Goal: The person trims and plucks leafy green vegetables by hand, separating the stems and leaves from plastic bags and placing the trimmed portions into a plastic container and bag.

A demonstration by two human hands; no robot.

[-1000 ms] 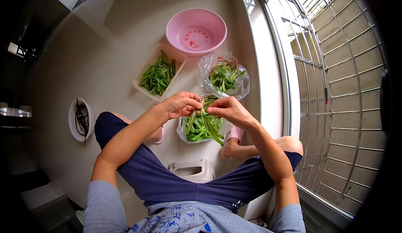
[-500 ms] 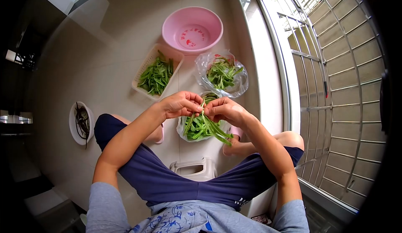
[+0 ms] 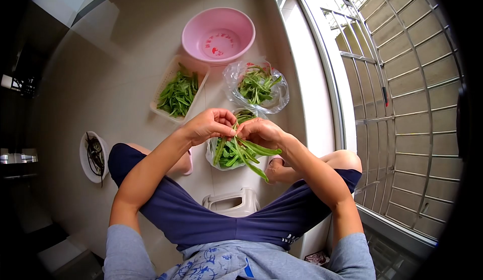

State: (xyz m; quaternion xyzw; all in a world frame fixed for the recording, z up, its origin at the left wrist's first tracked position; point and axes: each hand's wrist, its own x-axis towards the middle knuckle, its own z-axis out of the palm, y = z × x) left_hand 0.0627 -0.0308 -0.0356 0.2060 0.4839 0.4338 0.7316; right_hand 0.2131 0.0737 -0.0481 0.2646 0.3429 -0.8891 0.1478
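My left hand (image 3: 214, 125) and my right hand (image 3: 259, 131) meet near the middle of the view. Both pinch the top of a leafy green sprig (image 3: 247, 150), whose long leaves hang down and to the right. Directly below lies an open plastic bag of green leaves (image 3: 229, 156), partly hidden by my hands. Beyond it, a second clear bag (image 3: 279, 99) holds more greens (image 3: 257, 85). Long green leaves (image 3: 178, 93) fill a cream rectangular basket (image 3: 160, 113) to the upper left.
A pink basin (image 3: 218, 34) stands on the tiled floor behind the basket and bag. At the left is a white round basket (image 3: 86, 165) with dark strands. A pale stool (image 3: 232, 203) sits between my legs. Window bars (image 3: 402, 109) line the right side.
The sprig's leaves have spread farther apart and swung to the right between my fingers. The view has shifted, so the basin, basket and bags appear farther left.
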